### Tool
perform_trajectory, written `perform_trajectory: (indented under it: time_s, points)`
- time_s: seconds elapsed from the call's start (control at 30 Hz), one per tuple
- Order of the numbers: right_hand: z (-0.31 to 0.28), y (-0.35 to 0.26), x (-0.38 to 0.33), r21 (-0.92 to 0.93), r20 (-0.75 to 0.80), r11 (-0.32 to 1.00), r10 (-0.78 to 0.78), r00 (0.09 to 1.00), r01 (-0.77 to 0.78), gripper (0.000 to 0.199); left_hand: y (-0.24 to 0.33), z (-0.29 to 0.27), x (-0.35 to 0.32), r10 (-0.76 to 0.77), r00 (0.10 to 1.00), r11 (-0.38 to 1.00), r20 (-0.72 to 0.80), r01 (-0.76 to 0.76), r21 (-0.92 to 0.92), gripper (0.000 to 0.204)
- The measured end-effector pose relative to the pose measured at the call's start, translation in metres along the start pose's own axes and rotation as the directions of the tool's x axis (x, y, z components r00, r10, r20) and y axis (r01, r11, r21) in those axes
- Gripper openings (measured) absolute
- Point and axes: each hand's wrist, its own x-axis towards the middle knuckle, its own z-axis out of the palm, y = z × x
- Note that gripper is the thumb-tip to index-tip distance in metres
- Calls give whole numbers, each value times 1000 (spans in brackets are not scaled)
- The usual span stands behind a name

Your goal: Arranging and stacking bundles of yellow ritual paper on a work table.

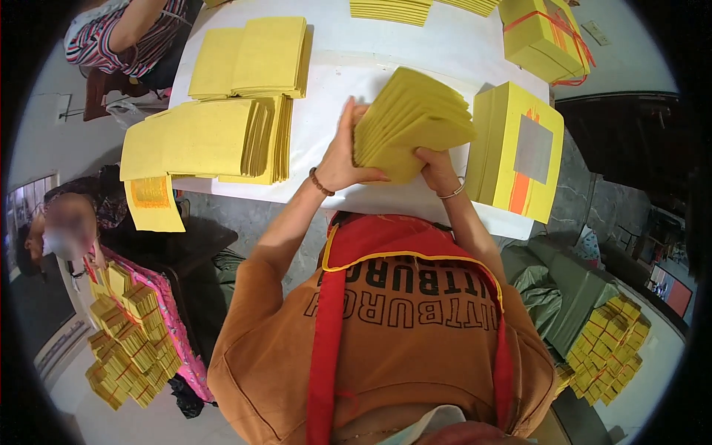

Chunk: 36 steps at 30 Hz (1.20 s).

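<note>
Between my two hands, a thick wad of folded yellow paper sheets [415,122] is held up above the white table, its layers fanned apart along the upper left. My left hand [347,152] cups the wad's left edge, with the thumb pointing right beneath it. At the lower right corner, my right hand [439,170] grips the wad, thumb on the near face and the other fingers hidden behind. Close to the right hand stands a tall yellow paper stack [493,148] with a grey square and an orange-red stripe on its side.
Yellow paper piles [189,137] cover the table's left, one sheet [154,211] hanging over the edge. A red-tied bundle [545,37] sits far right. Heaped bundles stand at lower left [133,341] and lower right [608,348]. One person [130,37] is far left, another [70,222] further down.
</note>
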Motion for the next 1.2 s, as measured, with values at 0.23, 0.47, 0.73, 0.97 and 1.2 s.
perform_trajectory:
  time_s: [0.23,0.47,0.73,0.97,1.2]
  points:
    - [0,19,3,409,57,913,-41,998,14,73,33,17,-1,-79,846,710,-528,-324,-625,153]
    - [18,15,6,538,68,843,-31,997,-10,66,39,44,2,-187,881,907,-435,-15,-422,130]
    - [-20,-14,-7,-147,-54,982,-127,990,118,109,21,-7,8,-144,953,929,-266,37,-369,127]
    - [-8,-26,-7,-299,-54,954,-19,998,2,132,16,-25,14,-64,988,931,-142,8,-366,127]
    - [-33,7,3,-592,97,805,27,995,36,111,-58,-15,2,50,996,969,70,-65,237,108]
